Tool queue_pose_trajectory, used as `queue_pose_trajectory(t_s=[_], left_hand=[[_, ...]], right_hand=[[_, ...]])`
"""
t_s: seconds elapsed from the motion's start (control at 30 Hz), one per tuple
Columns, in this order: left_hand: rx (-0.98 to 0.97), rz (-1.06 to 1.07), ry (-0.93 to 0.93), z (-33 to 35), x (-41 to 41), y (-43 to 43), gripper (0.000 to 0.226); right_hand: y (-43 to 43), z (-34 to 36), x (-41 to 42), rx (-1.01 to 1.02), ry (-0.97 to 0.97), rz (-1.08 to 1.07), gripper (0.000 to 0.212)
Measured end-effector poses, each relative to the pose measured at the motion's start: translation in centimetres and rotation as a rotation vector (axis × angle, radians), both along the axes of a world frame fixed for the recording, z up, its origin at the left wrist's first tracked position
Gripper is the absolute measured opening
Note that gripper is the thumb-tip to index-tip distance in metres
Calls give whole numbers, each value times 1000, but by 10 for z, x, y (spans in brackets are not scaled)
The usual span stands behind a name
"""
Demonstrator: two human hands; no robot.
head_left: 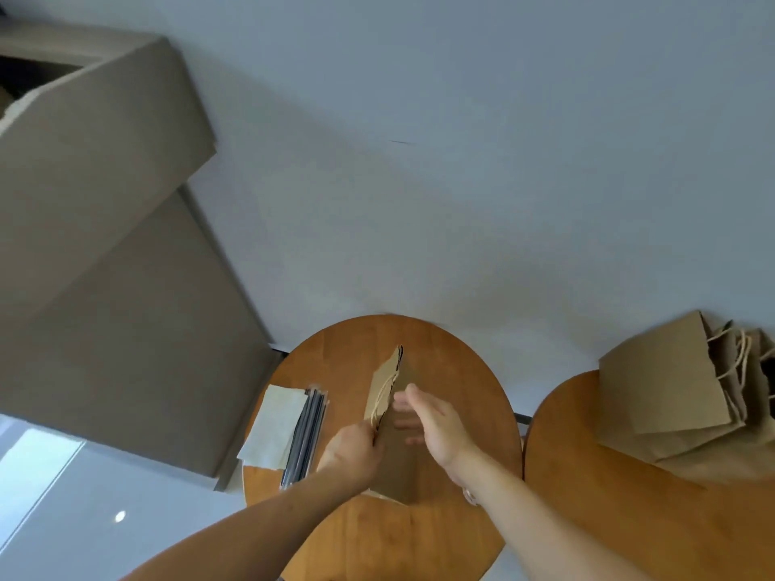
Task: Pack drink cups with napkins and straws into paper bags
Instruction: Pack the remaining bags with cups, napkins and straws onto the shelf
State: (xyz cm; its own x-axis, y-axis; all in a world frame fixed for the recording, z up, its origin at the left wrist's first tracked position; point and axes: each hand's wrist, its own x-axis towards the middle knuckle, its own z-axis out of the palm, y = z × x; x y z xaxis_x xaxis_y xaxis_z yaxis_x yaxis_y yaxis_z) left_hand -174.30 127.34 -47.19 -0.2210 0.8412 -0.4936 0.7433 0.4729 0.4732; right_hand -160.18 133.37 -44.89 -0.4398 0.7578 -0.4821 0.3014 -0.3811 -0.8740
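Two wooden tables (440, 538), grey wall (461, 161).

Matt kraft-paper bag (398, 446), glossy wooden table (461, 371)

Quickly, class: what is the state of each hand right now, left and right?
Left hand: closed, gripping the paper bag by its rim.
Right hand: open, fingers straight against the bag's opening.

Both bare forearms reach forward and draw close together, the left hand (350, 452) curled, its fingers pinching the top edge of a paper bag (396, 467), the right hand (436, 421) stretched out just beside it, fingers straight and blurred.
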Motion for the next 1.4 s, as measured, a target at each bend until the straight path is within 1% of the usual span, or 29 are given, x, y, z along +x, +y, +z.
queue_pose_trajectory(t_s=[0.03,0.07,0.1,0.13,0.2,0.23,0.3,0.4,0.43,0.5,0.57,0.63,0.7,0.77,0.83,0.9,0.93,1.0,1.1,1.2,1.23,1.33,1.4], left_hand=[[-21,7,26,3,0,1,31],[-32,10,47,6,-1,1,34],[-34,2,69,8,-3,1,35],[-27,-19,97,10,-5,1,36],[-18,-91,164,12,-14,3,35],[-19,-132,179,14,-18,4,34],[-36,-208,150,18,-25,6,32],[-56,-283,125,25,-32,12,33],[-50,-292,131,27,-34,14,32],[-11,-266,129,30,-35,19,26],[51,-191,103,33,-32,22,19],[81,-126,90,33,-27,24,18],[80,-105,115,29,-22,25,17],[76,-107,152,23,-20,25,22],[84,-106,159,19,-22,25,26],[102,-100,137,17,-24,26,27],[113,-101,130,17,-24,27,28],[127,-107,130,16,-25,30,29],[154,-94,150,10,-22,31,28],[191,-31,158,2,-20,27,29],[195,-12,158,-1,-19,26,31],[203,29,158,-7,-20,23,26],[244,58,174,-10,-19,22,37]], right_hand=[[5,-3,6,132,-105,60,32],[10,-5,12,277,-237,121,32],[16,-6,17,426,-358,164,38],[21,-5,22,562,-435,189,44],[31,-6,27,788,-501,239,52],[36,-6,28,867,-525,283,54],[44,-6,30,955,-562,381,50],[47,-5,29,941,-584,491,23],[46,-5,29,942,-594,504,17],[45,-7,29,958,-605,480,14],[45,-10,31,954,-594,446,14],[45,-14,34,935,-577,435,13],[47,-17,36,906,-551,432,13],[51,-21,43,862,-513,361,14],[55,-28,57,836,-508,181,19],[56,-42,79,816,-551,3,20],[53,-51,90,788,-592,-22,19],[45,-74,108,689,-702,61,16],[30,-112,123,504,-903,301,22],[22,-145,130,385,-1043,465,24],[20,-153,131,355,-1078,500,22],[16,-170,133,315,-1143,541,19],[15,-178,133,332,-1187,550,21]])
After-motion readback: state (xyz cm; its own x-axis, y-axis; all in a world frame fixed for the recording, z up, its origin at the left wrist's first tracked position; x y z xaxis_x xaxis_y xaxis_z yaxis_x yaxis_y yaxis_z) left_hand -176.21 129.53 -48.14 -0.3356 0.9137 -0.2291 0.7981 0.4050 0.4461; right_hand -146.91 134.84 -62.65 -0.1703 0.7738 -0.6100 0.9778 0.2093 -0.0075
